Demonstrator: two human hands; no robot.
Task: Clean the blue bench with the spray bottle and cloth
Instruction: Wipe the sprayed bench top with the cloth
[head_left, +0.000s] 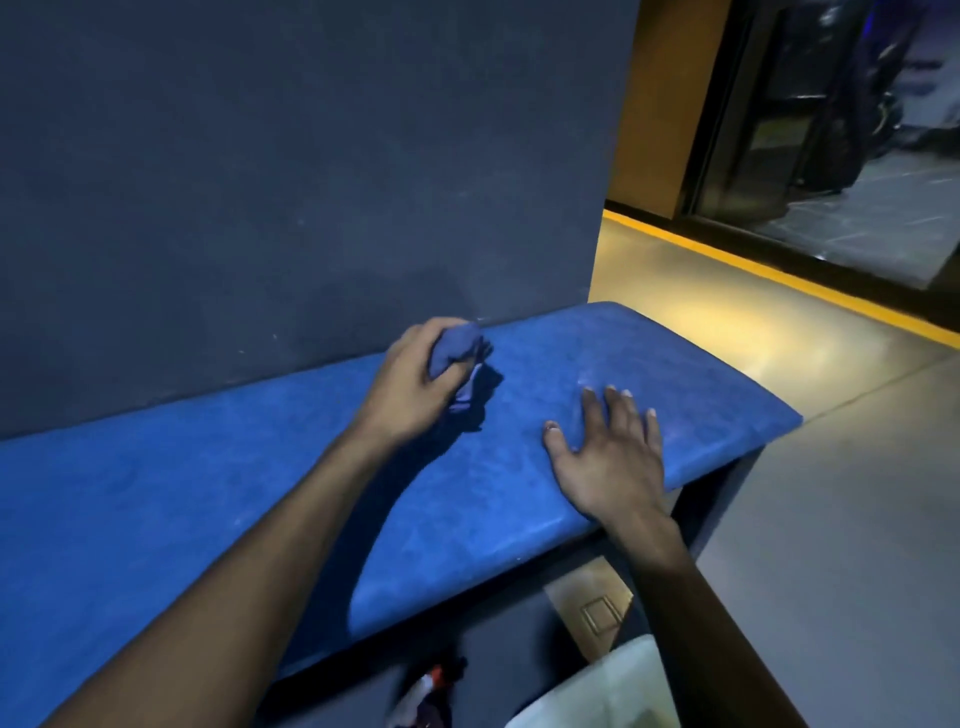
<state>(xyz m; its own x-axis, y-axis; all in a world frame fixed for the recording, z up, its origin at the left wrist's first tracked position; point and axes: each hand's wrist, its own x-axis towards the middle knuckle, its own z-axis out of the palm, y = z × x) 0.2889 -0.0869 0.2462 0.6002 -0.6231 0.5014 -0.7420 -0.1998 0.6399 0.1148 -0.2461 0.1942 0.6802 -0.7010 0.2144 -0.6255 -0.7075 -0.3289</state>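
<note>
Nearest the camera, at the bottom edge below the seat, a blurred spray bottle with a red-and-white top shows low on the floor side, just left of a pale container whose make cannot be told; both bare forearms reach forward over the front lip of the blue table; the right hand lies palm down on the padded top near its right end, fingers spread and straight, thumb splayed to the left, holding nothing; the left arm stretches further in, wrist bent, and the left hand is curled into a fist around a bunched blue cloth, part of which hangs out below the fingers and touches the cushion close to its back edge; behind the table stands a dark grey wall; to the far right a yellow floor stripe runs past a glass door.
</note>
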